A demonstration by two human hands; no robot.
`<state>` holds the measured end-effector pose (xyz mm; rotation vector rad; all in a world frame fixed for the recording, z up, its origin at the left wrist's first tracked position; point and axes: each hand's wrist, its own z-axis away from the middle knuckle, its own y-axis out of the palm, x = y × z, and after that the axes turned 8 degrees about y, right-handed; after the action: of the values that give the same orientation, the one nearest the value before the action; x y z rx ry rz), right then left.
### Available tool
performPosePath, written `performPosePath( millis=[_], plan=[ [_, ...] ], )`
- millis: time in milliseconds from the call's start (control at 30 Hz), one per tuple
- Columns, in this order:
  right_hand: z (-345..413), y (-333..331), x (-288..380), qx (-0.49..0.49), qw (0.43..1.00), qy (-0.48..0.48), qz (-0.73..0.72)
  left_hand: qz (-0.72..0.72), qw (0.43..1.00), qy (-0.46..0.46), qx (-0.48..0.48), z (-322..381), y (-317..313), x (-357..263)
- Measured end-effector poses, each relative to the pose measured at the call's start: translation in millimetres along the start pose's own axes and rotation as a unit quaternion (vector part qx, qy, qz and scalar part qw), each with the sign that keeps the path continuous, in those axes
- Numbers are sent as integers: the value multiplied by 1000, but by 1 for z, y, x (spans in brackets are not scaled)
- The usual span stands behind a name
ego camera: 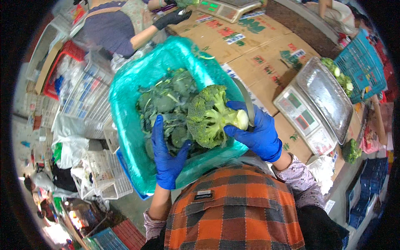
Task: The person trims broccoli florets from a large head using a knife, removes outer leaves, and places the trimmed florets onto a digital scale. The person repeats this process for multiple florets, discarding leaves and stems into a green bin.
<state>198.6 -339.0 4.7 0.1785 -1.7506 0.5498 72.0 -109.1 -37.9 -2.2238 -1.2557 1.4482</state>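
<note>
My right hand (259, 134), in a blue glove, grips a large broccoli head (207, 117) by its pale cut stem. A curved knife blade (248, 101) rises beside the stem from the same hand; its handle is hidden. My left hand (170, 156), also gloved in blue, is spread open with nothing in it, a little left of the broccoli. Both hands are above a bin lined with a green plastic bag (125, 125). Inside lie dark broccoli leaves and trimmings (165, 100).
A cardboard-covered table (250, 43) carries a digital scale (307, 115), with a broccoli head (351, 151) near it. A teal crate (362, 67) tips beside more broccoli (337, 75). Another person's gloved hand (172, 19) is near a second scale (228, 9). White crates (89, 90) stand left.
</note>
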Motion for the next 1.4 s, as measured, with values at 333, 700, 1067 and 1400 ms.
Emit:
performPosePath(
  millis=[333,700,1067,1400],
  plan=[
    [24,-160,15,-238,918,117,295,85,992,-84,51,-4,44,14],
    [37,-287,-24,-373,787,131,473,77,981,-156,84,-15,82,8],
    [95,-296,-22,-446,861,147,196,103,978,-150,100,-20,99,11],
    [121,-272,-35,-510,851,126,4,144,972,-148,111,-23,111,11]
  ],
)
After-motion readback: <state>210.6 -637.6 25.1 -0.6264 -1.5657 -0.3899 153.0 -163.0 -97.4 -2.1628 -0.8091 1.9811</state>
